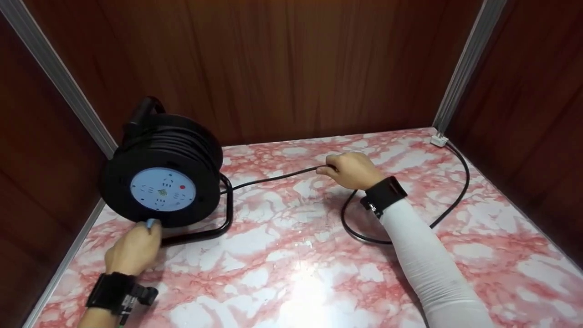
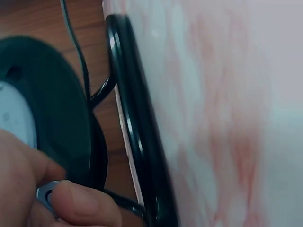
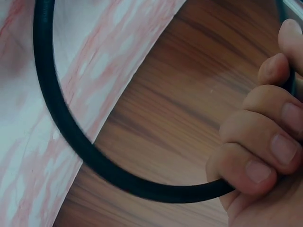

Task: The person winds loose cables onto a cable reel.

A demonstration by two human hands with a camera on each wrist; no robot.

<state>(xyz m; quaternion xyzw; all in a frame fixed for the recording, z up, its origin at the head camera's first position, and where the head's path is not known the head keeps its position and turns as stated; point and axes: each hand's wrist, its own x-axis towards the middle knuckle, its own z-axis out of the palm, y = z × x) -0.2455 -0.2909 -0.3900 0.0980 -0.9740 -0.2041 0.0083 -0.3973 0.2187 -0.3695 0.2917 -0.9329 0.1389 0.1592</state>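
A black cable reel (image 1: 207, 193) with a pale blue socket panel (image 1: 150, 196) stands upright on a tubular frame (image 1: 200, 237) at the left in the head view. My left hand (image 1: 134, 250) is at the lower front of the reel, pinching a small grey-blue crank knob (image 2: 46, 193) between thumb and fingers. Black cable (image 1: 278, 176) runs from the reel to my right hand (image 1: 354, 169), whose fingers curl round it. Past that hand the cable (image 3: 156, 191) hangs in a loop, passes beneath the forearm and leads to a white plug (image 1: 439, 140).
The reel and hands are over a red-and-white marbled tabletop (image 1: 273, 273). Dark wood panels (image 1: 296, 68) close off the back and both sides, joined by metal corner strips (image 1: 471, 59). The plug lies by the far right corner.
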